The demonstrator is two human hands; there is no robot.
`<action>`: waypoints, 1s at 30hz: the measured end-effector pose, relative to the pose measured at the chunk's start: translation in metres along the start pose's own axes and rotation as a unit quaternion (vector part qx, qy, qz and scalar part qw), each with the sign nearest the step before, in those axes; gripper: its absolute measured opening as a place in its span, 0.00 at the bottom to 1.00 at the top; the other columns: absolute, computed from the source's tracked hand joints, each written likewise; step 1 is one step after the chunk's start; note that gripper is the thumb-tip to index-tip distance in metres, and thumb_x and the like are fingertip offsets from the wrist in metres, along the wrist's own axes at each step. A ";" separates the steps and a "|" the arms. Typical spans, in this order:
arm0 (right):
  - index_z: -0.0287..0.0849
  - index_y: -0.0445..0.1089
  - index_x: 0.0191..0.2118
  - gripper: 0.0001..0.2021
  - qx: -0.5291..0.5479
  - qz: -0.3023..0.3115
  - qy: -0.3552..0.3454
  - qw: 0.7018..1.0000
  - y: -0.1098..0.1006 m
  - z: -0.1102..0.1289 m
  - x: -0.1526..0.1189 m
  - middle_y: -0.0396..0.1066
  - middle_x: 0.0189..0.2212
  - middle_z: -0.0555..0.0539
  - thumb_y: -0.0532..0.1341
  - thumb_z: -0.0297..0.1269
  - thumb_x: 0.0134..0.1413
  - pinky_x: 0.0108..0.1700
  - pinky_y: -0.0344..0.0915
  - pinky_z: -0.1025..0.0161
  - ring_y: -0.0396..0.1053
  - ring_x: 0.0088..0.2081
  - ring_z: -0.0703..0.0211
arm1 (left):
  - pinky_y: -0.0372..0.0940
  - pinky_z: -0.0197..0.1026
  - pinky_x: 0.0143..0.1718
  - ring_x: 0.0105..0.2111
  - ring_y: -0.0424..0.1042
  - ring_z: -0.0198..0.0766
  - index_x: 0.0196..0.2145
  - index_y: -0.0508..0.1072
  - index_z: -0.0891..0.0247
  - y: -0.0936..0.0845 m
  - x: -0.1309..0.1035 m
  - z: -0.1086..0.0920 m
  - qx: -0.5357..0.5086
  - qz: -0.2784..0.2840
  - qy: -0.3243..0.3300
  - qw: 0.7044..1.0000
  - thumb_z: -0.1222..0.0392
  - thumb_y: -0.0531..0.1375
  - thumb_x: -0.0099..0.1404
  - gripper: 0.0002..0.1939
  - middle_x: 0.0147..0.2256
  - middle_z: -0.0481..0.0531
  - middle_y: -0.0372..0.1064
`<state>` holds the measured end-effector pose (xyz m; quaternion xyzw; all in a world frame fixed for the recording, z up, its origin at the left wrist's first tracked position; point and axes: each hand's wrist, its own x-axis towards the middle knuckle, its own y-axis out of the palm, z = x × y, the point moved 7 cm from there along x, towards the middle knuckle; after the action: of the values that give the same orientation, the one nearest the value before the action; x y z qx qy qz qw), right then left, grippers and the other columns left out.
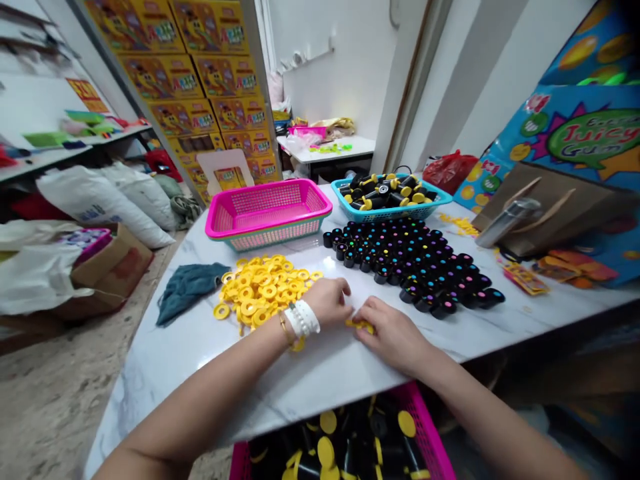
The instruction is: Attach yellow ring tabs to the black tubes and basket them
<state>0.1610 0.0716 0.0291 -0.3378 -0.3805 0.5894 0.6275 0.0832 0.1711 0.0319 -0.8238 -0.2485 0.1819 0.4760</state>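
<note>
My right hand [393, 330] is closed, its fingertips around a few small yellow pieces [363, 325] at the tabletop. Facing it, my left hand [327, 301] has curled fingers pinched together; what they hold, if anything, is hidden. A pile of yellow plastic rings [265, 287] lies left of my left hand, partly behind the wrist. Beyond my right hand stand rows of short black cylinders [400, 257] with coloured dots on top.
A pink basket [270, 223] and a blue basket [395, 212] of black-and-yellow parts stand at the back. Dark cloth [193, 287] lies left. Below the table edge is a pink crate [423, 427] of similar parts. A paper bag [550, 207] stands right.
</note>
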 end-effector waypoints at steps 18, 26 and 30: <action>0.40 0.68 0.39 0.18 0.485 -0.063 0.183 0.853 -0.014 -0.041 -0.031 0.74 0.22 0.49 0.64 0.49 0.50 0.19 0.66 0.67 0.70 0.18 0.62 | 0.63 0.40 0.32 0.31 0.73 0.44 0.38 0.78 0.64 0.002 0.017 -0.004 0.062 -0.078 -0.062 0.993 0.41 0.60 0.59 0.23 0.29 0.57 0.75; 0.38 0.72 0.45 0.23 0.521 -0.051 0.191 0.830 -0.005 -0.039 -0.012 0.68 0.16 0.54 0.70 0.45 0.43 0.11 0.54 0.73 0.62 0.13 0.68 | 0.58 0.34 0.27 0.26 0.71 0.35 0.44 0.76 0.61 0.025 -0.032 -0.017 -0.080 -0.030 -0.006 0.996 0.51 0.60 0.61 0.17 0.27 0.49 0.75; 0.37 0.74 0.35 0.16 0.463 -0.066 0.201 0.861 0.004 -0.043 -0.006 0.64 0.12 0.55 0.70 0.44 0.45 0.11 0.49 0.74 0.54 0.11 0.72 | 0.55 0.34 0.26 0.24 0.69 0.34 0.39 0.76 0.62 0.026 -0.028 -0.019 -0.094 -0.031 0.017 0.995 0.52 0.59 0.62 0.13 0.26 0.49 0.74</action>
<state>0.1967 0.0675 0.0039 -0.0940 0.0490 0.5745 0.8116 0.0764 0.1305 0.0197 -0.8597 -0.2819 0.1284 0.4062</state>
